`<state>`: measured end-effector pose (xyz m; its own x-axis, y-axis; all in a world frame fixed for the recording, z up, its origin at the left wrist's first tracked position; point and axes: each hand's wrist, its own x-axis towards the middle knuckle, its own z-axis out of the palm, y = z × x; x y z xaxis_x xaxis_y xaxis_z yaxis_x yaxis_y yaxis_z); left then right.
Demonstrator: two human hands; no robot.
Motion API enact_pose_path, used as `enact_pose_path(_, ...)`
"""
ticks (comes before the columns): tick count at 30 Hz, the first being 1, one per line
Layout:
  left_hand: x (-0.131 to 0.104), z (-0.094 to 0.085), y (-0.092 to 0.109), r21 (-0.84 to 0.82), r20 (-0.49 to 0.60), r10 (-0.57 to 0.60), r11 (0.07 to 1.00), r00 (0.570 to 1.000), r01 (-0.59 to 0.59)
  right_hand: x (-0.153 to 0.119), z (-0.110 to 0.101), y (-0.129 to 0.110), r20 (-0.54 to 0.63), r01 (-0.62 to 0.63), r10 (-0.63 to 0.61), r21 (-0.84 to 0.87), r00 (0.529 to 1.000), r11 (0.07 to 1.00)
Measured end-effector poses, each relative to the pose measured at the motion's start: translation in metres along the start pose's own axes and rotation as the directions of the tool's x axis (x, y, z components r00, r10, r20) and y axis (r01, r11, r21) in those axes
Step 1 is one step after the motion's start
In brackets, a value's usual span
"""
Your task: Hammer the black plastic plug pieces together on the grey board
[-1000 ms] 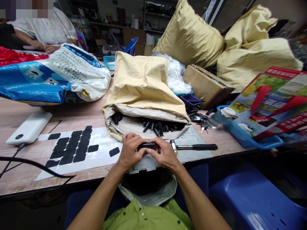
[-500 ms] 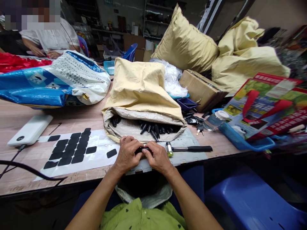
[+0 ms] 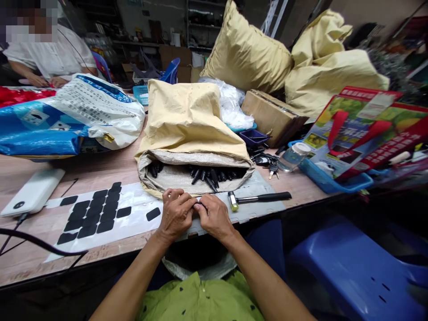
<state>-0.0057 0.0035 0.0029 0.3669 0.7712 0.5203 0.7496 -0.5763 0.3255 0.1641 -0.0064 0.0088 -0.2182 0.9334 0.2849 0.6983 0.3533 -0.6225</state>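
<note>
Grasping a mostly hidden black piece (image 3: 200,203) with left hand (image 3: 176,215) and right hand (image 3: 214,216), just in front of the open yellow sack (image 3: 189,136), over the grey board (image 3: 262,207). Likely light, stiff and smooth — perhaps slippery, hardly fragile; best pinched near each end.

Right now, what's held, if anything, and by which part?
A black piece, in left hand and right hand together. They cover most of it; which part is gripped can't be told.
</note>
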Motion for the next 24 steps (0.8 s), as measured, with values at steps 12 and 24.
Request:
enact_pose_path(12,0.005,-0.003,-0.002,-0.217,0.012,-0.143,0.966,0.99,0.142,-0.003,-0.012,0.005,0.048,-0.03,0.02,0.217,0.999,0.976)
enact_pose_path(24,0.003,-0.002,-0.004,-0.22,0.025,-0.1,0.97,0.995,0.103,-0.004,-0.007,0.004,0.012,0.046,-0.048,0.153,0.999,0.987)
